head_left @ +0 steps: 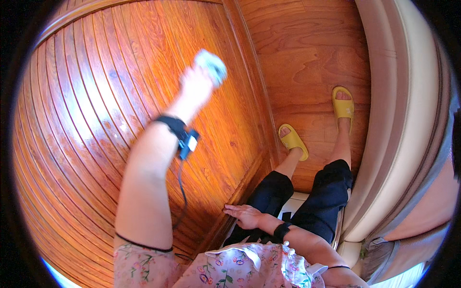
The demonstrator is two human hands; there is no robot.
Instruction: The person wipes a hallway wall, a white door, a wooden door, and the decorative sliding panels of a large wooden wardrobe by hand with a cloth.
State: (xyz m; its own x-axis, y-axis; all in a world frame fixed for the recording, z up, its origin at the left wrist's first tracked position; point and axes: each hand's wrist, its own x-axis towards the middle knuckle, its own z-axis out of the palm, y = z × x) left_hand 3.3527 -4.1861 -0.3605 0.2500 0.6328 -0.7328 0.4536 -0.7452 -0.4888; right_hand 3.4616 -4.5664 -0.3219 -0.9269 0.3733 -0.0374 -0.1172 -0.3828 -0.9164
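My left hand (196,84) is stretched out over a varnished wooden panel (216,151) with vertical grooves. It grips a light blue-green cloth (210,67); hand and cloth are blurred, and the cloth seems to be against the wood. A black wrist strap (173,126) with a small device (188,144) and a cable circles my left wrist. Low in the view, my right hand (247,215) rests its fingertips on the panel's wooden edge trim (234,196), holding nothing. A black band (282,230) is around my right wrist.
My legs in black trousers (326,194) and my feet in yellow slippers (293,142) are beside the panel. Wood flooring (309,64) lies under them. A padded beige sofa (389,108) curves along the right. Bright glare covers part of the panel's left side.
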